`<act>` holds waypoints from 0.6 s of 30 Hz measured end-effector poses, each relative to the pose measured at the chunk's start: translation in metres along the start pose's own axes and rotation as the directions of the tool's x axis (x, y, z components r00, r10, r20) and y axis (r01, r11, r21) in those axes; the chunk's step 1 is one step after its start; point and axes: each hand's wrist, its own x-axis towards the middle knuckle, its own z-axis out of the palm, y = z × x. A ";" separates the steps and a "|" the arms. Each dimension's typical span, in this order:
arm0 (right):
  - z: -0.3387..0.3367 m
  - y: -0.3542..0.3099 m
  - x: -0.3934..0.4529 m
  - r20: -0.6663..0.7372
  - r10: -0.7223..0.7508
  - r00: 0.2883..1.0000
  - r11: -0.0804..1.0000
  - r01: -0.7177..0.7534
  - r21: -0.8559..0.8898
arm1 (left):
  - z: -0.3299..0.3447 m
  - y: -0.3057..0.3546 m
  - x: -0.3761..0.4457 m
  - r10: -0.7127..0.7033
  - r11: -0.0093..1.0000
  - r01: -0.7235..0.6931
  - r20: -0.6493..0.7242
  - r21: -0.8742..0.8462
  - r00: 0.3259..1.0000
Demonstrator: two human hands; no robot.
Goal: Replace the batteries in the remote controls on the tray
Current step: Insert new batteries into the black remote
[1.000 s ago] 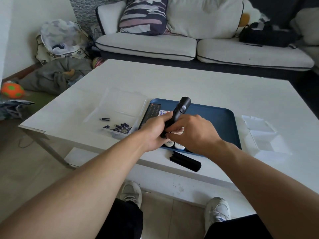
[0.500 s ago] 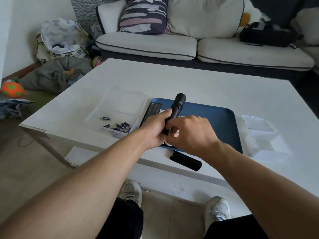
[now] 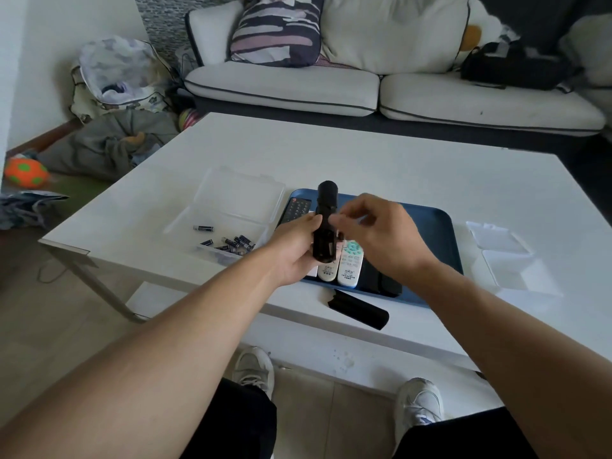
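**Hands working on a black remote above a blue tray**

We look down from head height at a white table [image 3: 381, 167]. Our left hand [image 3: 294, 250] curls around the lower part of a black remote [image 3: 325, 223], holding it nearly upright above the near left end of a blue tray [image 3: 443, 240]. The side of the remote that faces us looks like an uncovered hollow, though it is too dark to see what lies inside. Our right hand [image 3: 381, 233] hovers just beside the remote, its fingertips [image 3: 334, 220] drawn together near the remote's middle; they are blurred, and we cannot tell whether they pinch anything.

On the tray lie two white remotes [image 3: 344, 265] side by side under the hands, a dark remote [image 3: 295, 208] with small buttons at the tray's left end, and more dark shapes at the near edge. A black cover [image 3: 359, 309] lies on the table just in front of the tray. Left of the tray stands an open clear box [image 3: 231, 213] with loose batteries [image 3: 231, 244] in its near half. A second clear box [image 3: 506, 256] sits to the right of the tray. A pale sofa [image 3: 364, 84] runs along the far side.
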 end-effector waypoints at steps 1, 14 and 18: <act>-0.003 0.000 0.002 0.007 0.175 0.984 0.963 -0.173 0.208 | 0.000 0.000 0.000 0.009 1.000 -0.009 -0.013 0.009 1.000; -0.020 0.023 -0.007 0.244 0.211 0.947 0.976 -0.190 -0.107 | 0.008 -0.011 0.010 0.029 0.990 -0.024 -0.038 0.139 0.999; -0.022 0.031 -0.019 0.233 0.048 0.971 0.813 0.097 -0.575 | 0.017 -0.017 0.016 0.008 0.986 0.000 -0.048 0.165 0.999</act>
